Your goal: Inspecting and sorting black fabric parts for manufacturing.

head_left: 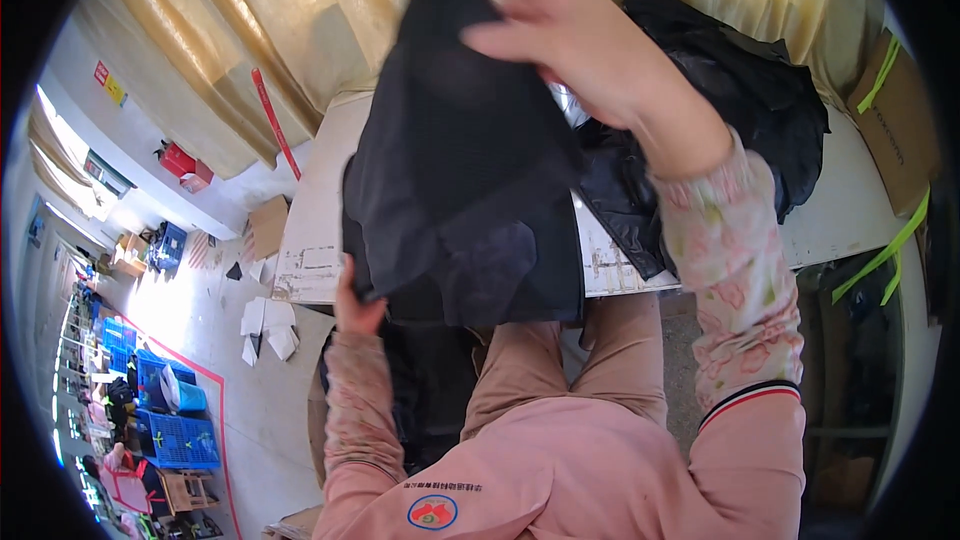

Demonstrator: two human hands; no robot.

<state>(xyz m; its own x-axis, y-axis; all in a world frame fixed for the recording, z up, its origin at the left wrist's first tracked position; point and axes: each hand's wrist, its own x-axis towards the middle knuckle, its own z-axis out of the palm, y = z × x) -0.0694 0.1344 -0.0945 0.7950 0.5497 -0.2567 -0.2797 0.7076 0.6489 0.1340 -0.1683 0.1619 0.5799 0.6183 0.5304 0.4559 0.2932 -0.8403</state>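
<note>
A piece of black fabric (450, 150), part of it finely ribbed and slightly blurred, hangs in front of me over the near edge of a white table (305, 258). Raised high, my right hand (585, 40) pinches its upper corner between thumb and fingers. Down at the lower left edge of the cloth, my left hand (358, 310) is closed on it, with most of the fingers hidden behind the material. Whether the cloth is one layer or several, I cannot tell.
Black, partly shiny material (735, 90) lies heaped on the table's right side. Beyond it stands a cardboard box (895, 130) with yellow-green strips (905, 240). Yellowish curtains (330, 0) hang behind. Blue crates (180, 438) and papers (266, 325) are on the left floor.
</note>
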